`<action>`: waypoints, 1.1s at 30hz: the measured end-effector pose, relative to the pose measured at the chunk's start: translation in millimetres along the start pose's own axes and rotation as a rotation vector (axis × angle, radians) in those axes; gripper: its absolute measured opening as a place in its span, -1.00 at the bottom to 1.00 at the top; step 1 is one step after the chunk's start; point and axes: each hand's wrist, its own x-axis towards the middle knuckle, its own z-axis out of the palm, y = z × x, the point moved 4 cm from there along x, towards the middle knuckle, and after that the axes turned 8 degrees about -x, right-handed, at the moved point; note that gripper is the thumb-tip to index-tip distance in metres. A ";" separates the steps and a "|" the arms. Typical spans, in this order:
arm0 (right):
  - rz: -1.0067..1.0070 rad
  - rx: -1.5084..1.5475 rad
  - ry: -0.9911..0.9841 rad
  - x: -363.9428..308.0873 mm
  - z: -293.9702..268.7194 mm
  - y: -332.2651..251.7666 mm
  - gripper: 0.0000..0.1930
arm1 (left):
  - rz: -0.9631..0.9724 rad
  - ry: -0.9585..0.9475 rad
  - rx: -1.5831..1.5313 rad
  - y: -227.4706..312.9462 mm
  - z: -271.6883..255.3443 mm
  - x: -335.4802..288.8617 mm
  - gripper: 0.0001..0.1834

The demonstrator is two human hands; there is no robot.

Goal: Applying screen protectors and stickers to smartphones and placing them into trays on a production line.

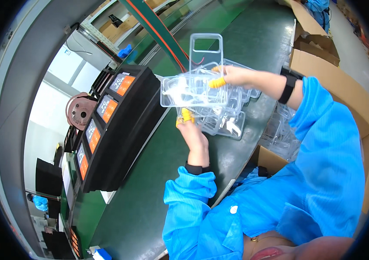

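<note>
My left hand (192, 133), with yellow finger cots on its fingertips, is closed at the lower edge of a clear plastic phone case (173, 92) that lies crosswise. Bright glare covers part of that case. From above right, my right hand (235, 76), also in yellow finger cots, has its fingers closed by a second clear phone case (206, 42). This one stands up lengthwise and has a large cutout at its top. Beneath both hands, several more clear cases (233, 125) lie in a loose, overlapping pile on the green work surface (158, 173).
Left of the pile stands a black rack (126, 130) holding orange and white printed boxes (92, 135). A green post (156, 32) with red cable rises behind it. Large open cardboard boxes (336, 82) line the right side; more clear plastic pieces (275, 130) lie near my right arm.
</note>
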 end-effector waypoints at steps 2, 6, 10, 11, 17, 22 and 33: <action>0.056 0.123 -0.026 0.0 2.2 19.1 -0.44 | 0.011 0.032 0.060 2.7 2.5 8.4 -0.73; -0.009 0.129 0.008 -4.4 -5.8 18.6 -0.45 | 0.115 0.057 0.221 1.8 5.9 20.9 -0.77; -0.112 -0.286 0.250 -2.1 -15.4 23.2 -0.44 | 0.035 0.018 0.285 7.4 4.8 39.7 -0.74; -0.113 -0.288 0.250 -2.8 -19.6 18.7 -0.44 | -0.011 -0.016 0.342 6.4 -0.3 51.9 -0.75; 0.059 0.057 0.111 7.6 -26.2 25.3 -0.52 | -0.206 -0.047 0.496 18.8 -1.9 86.8 -0.71; 0.199 0.071 0.267 21.0 -53.3 55.3 -0.62 | -0.150 -0.109 0.659 16.4 11.7 95.9 -0.70; 0.110 -0.041 0.540 18.2 -86.3 83.3 -0.55 | 0.296 0.002 0.609 5.8 9.1 59.6 -0.51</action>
